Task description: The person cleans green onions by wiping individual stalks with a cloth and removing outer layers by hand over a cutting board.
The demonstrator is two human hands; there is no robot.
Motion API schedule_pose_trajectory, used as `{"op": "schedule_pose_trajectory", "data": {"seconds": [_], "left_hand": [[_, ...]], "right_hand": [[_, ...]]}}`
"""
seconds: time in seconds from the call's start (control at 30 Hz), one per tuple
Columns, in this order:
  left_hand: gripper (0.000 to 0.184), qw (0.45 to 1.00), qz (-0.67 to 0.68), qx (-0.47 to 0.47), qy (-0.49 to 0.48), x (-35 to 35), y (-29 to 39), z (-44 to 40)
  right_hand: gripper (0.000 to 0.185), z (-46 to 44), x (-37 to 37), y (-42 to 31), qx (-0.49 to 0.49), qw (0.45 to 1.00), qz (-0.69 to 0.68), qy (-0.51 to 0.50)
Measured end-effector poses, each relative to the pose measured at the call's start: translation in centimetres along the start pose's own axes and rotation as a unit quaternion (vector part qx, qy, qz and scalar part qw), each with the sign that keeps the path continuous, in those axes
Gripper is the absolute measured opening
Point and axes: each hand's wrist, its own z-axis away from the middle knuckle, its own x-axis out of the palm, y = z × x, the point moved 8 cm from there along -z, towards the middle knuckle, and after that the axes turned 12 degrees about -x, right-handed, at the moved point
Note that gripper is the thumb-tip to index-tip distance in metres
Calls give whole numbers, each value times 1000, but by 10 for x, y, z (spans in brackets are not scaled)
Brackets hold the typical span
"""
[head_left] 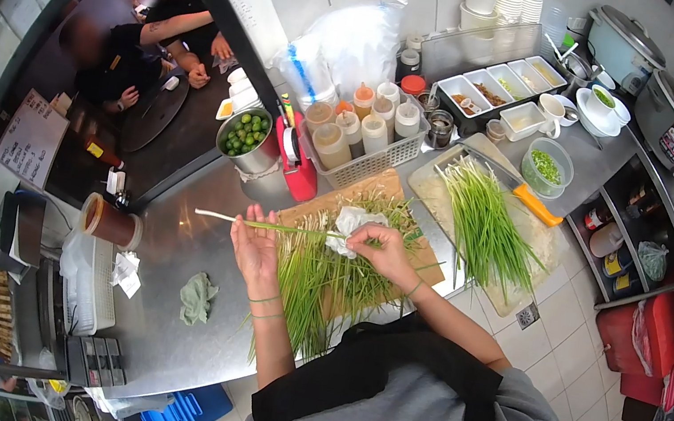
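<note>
A single spring onion (289,228) lies across my left hand (256,252), its white root end pointing left and its green leaves running right. My left palm faces up, with the fingers and thumb closed around the stalk. My right hand (384,251) pinches a crumpled white tissue (352,229) at the stalk's leafy end. Below both hands, a loose heap of spring onions (306,282) spreads over a wooden cutting board (426,267) and past its front edge. To the right, another bunch of spring onions (484,218) rests on a pale cutting board (529,271).
An orange-handled knife (536,205) lies beside a tub of chopped greens (548,166). Behind the boards are a sauce bottle basket (377,159), a red tape dispenser (299,159) and a pot of limes (250,141). A green cloth (198,298) sits left. Two people stand beyond the hatch.
</note>
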Motion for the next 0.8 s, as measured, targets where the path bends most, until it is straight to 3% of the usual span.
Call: {"op": "schedule_pose_trajectory", "data": {"seconds": [0.17, 0.2, 0.27, 0.33, 0.43, 0.47, 0.5, 0.6, 0.7, 0.73, 0.8], "left_hand": [[17, 997, 37, 67, 16, -13, 8, -2], [17, 998, 59, 21, -14, -8, 3, -9], [17, 990, 99, -71, -69, 21, -9, -11], [17, 975, -33, -172, -138, 82, -56, 23], [18, 902, -153, -330, -233, 149, -157, 65], [19, 888, -173, -360, -228, 155, -191, 66], [20, 872, -193, -391, -223, 155, -227, 62], [20, 836, -303, -407, -208, 139, -312, 36], [24, 815, -404, -365, -200, 116, -370, 7], [26, 810, -428, -349, -200, 109, -385, 1], [44, 774, -366, -465, -224, 89, -430, 4]], "right_hand": [[6, 2, -26, 9, -5, 983, -72, 167], [6, 6, -36, 18, 10, 978, -64, 200], [7, 7, -42, 17, -12, 985, 3, 170], [14, 9, -38, 13, -29, 992, 86, 92], [30, 14, -22, 15, -142, 946, 283, 70], [27, 12, -21, -6, -213, 932, 276, 95], [22, 9, -17, 3, -172, 953, 244, 54], [17, 13, -1, 42, -80, 979, 181, -40], [16, 15, 0, 21, -173, 946, 274, 4], [15, 14, 0, 22, -165, 941, 294, -6], [12, 18, 2, 24, -149, 932, 328, -33]]}}
